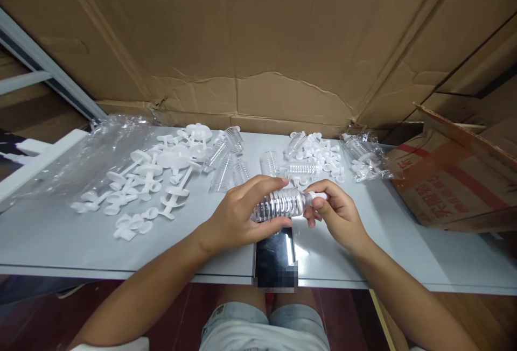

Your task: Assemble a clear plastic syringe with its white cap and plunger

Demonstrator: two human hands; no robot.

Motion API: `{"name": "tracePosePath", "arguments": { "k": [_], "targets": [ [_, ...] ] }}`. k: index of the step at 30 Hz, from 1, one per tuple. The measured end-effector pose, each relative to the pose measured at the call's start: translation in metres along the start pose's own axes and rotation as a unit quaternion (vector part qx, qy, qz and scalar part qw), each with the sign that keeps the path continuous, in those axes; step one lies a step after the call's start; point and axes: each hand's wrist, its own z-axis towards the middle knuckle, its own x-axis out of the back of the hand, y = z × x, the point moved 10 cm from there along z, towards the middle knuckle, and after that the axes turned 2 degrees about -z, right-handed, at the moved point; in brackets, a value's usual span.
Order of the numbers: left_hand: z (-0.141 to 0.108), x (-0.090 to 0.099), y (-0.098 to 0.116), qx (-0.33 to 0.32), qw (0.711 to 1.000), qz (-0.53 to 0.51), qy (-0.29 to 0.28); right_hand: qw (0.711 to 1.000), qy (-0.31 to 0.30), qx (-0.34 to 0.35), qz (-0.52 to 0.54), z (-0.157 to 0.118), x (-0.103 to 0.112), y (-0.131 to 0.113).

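Observation:
My left hand (242, 208) is closed around a clear ribbed plastic tube (283, 204), held level just above the table. At the tube's right end, the thumb and fingers of my right hand (341, 216) pinch a small white nozzle (319, 195), which sits at the tube's narrow neck. How firmly the nozzle is seated cannot be told. Below the tube lies a dark phone (277, 257) at the table's front edge. Beyond my hands are more clear ribbed tubes (222, 173) and a heap of small white nozzles (325, 152).
White plunger-like parts with discs (173, 160) are heaped on the left of the grey table (218, 257), near a crumpled clear plastic bag (109, 152). A bag of parts (365, 154) and an open cardboard box (456, 178) stand right. Cardboard (242, 33) walls off the back.

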Motion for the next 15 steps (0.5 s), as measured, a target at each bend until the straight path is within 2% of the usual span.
{"name": "tracePosePath", "arguments": {
  "k": [3,5,7,9,11,14,15],
  "targets": [
    [-0.001,0.002,-0.003,0.022,0.999,-0.025,0.0,0.998,0.003,0.042,-0.052,-0.003,0.0,-0.006],
    [-0.002,0.003,-0.013,0.083,0.994,-0.066,-0.002,0.986,0.016,0.098,-0.135,-0.008,0.001,-0.017],
    [-0.006,0.0,-0.027,0.177,0.977,-0.12,-0.013,0.963,0.025,0.159,-0.216,-0.013,-0.001,-0.029],
    [-0.011,-0.007,-0.041,0.27,0.943,-0.192,-0.03,0.941,0.021,0.221,-0.257,-0.017,-0.005,-0.041],
    [-0.018,-0.019,-0.051,0.352,0.893,-0.278,-0.049,0.919,0.009,0.288,-0.27,-0.022,-0.011,-0.052],
    [-0.027,-0.039,-0.058,0.427,0.805,-0.402,-0.089,0.886,-0.017,0.366,-0.283,-0.027,-0.019,-0.064],
    [-0.029,-0.044,-0.058,0.438,0.785,-0.426,-0.098,0.88,-0.022,0.378,-0.286,-0.027,-0.02,-0.065]
  ]
}}
